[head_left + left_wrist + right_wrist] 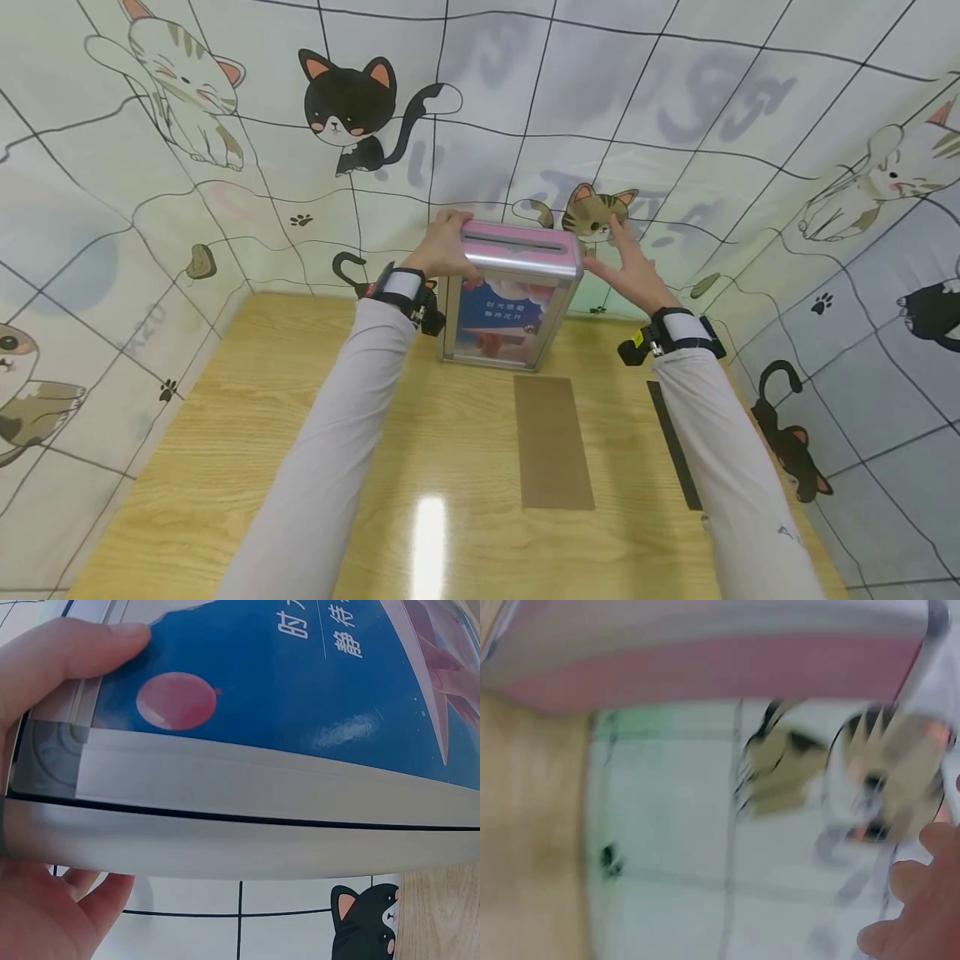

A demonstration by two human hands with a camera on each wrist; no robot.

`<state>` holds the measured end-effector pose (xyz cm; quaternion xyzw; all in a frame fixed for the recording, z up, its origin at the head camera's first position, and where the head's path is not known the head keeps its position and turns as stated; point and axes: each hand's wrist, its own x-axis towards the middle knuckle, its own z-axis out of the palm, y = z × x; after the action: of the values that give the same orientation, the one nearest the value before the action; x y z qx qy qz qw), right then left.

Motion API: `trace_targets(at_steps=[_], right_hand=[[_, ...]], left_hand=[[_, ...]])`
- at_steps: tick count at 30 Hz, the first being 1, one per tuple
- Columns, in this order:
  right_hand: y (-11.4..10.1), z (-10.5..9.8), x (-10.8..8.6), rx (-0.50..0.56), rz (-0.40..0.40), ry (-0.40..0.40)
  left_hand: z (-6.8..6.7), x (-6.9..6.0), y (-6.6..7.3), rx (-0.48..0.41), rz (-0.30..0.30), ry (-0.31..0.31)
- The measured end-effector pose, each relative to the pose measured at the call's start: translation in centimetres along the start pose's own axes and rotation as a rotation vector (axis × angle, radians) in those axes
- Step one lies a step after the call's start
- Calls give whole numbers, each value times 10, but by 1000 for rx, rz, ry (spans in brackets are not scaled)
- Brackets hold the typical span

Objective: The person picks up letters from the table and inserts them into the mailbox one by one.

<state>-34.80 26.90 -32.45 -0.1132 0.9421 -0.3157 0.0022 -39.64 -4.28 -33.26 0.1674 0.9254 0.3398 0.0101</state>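
A pink box with silver metal edges [517,258] stands on the wooden table near the back wall, a long slot in its top and a printed blue panel [240,690] on its front. My left hand [446,243] grips its upper left corner. In the left wrist view the thumb [112,645] lies on the front and the other fingers reach round the side. Beside the box's upper right corner, my right hand [630,271] is spread with fingers extended. Its fingers [919,881] are apart from the box; whether the thumb touches it I cannot tell.
A flat brown rectangular sheet [553,442] lies on the table [300,467] in front of the box. Partly under my right forearm is a dark strip [673,442]. Cat-patterned cloth walls [480,100] enclose the table's back and sides.
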Motion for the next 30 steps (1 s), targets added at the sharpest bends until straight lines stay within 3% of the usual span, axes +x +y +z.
trace_targets(at_steps=[9,14,22,26,30], right_hand=[[90,1,-54,-34,234,54],[135,6,-89,-75,307,78],[178,14,-135,-99,377,95],[199,23,-151,-94,373,106],[213,35,-166,-78,404,66]], left_hand=[[-2,0,-2,-11,2,-5],[-2,-1,-1,-17,-2,0],[-1,1,-1,-14,-6,-8],[-2,0,0,-14,-7,-6],[-2,-1,0,-5,-10,-10]])
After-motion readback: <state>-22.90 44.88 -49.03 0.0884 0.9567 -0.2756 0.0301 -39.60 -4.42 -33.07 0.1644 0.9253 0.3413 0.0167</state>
